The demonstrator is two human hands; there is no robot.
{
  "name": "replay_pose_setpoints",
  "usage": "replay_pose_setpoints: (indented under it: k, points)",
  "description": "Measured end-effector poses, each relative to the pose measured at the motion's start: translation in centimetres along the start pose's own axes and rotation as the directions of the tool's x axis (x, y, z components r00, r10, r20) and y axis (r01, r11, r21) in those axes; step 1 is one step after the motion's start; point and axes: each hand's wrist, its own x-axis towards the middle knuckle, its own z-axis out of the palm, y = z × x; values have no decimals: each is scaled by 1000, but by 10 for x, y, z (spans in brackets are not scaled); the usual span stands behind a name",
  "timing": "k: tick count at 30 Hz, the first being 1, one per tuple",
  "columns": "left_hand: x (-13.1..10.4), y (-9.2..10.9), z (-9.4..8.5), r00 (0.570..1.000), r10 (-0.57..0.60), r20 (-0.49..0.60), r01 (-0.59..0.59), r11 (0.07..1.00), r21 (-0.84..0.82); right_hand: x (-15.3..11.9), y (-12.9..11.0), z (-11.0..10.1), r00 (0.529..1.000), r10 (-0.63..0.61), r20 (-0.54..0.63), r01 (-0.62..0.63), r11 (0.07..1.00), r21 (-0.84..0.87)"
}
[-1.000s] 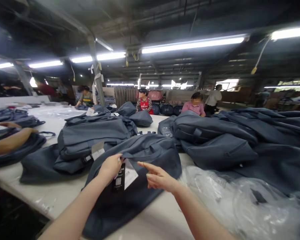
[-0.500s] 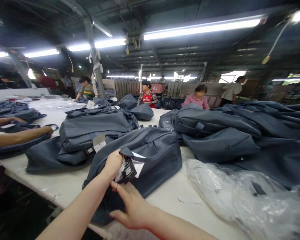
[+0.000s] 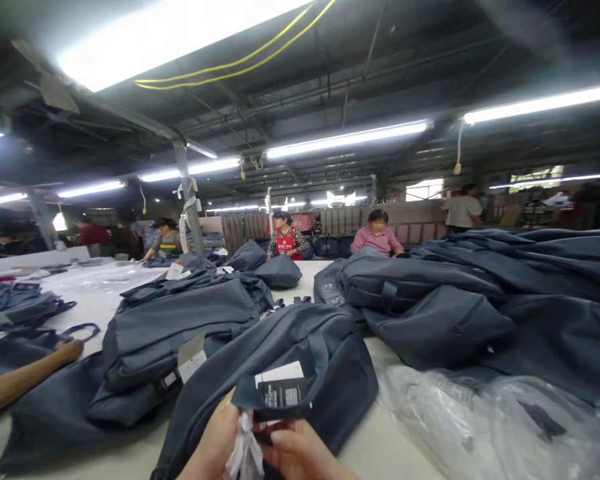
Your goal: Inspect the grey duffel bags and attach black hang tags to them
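The left hand is closed on the flat dark-blue fabric handle strap of a large, soft dark-blue bag; the right hand is curled, thumb bent inward, and what it holds cannot be told. A crumpled white strip hangs between them. A black printed tag lies against the bag. Crumpled clear plastic lies right of the bag, on the white tabletop.

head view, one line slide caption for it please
Both hands beside crumpled white material and a black printed tag over a blue-grey bag, with clear plastic lying to the right.
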Motion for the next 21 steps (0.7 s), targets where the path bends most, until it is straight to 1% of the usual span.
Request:
replay_pose_setpoints:
  k: [2, 3, 5, 6, 7, 8, 9, 11, 13, 14, 17, 21]
  points:
    - [-2, -5, -1, 993, 112, 28, -114, 992, 56, -4, -4, -3, 996, 58, -67, -64, 993, -95]
    - [-3, -6, -2, 991, 125, 45, -129, 988, 82, -6, -7, -4, 991, 58, -118, -76, 985, -155]
    - [-7, -9, -2, 992, 78, 99, -91, 986, 139, -9, -15, -8, 967, 6, -256, -77, 961, -266]
    - [-9, -10, -1, 991, 46, 124, -66, 984, 166, -10, -19, -10, 944, -39, -328, -68, 949, -308]
    - [-11, -10, -1, 990, 25, 141, -51, 982, 184, -10, -24, -11, 919, -87, -386, -56, 937, -344]
    - [-12, -9, 1, 989, 18, 145, -45, 981, 190, -10, -28, -12, 900, -126, -418, -44, 926, -374]
    - [-12, -7, 2, 990, 14, 138, -40, 983, 181, -10, -33, -13, 891, -157, -426, -29, 916, -399]
    - [-13, -2, 4, 996, -22, 90, 10, 992, 127, -7, -39, -14, 888, -202, -412, -12, 887, -461]
    - [-12, 6, 6, 996, -71, 46, 67, 995, 77, -4, -41, -15, 890, -233, -392, -8, 852, -524]
    - [-11, 9, 5, 997, -77, 30, 75, 994, 83, -3, -41, -16, 887, -240, -393, -9, 844, -536]
    - [-6, 17, 0, 1000, -26, -4, 26, 983, 182, -1, -36, -19, 890, -208, -406, -16, 876, -482]
    - [2, 23, -14, 989, 102, -103, -65, 947, 316, -2, -30, -24, 884, -138, -446, -61, 913, -403]
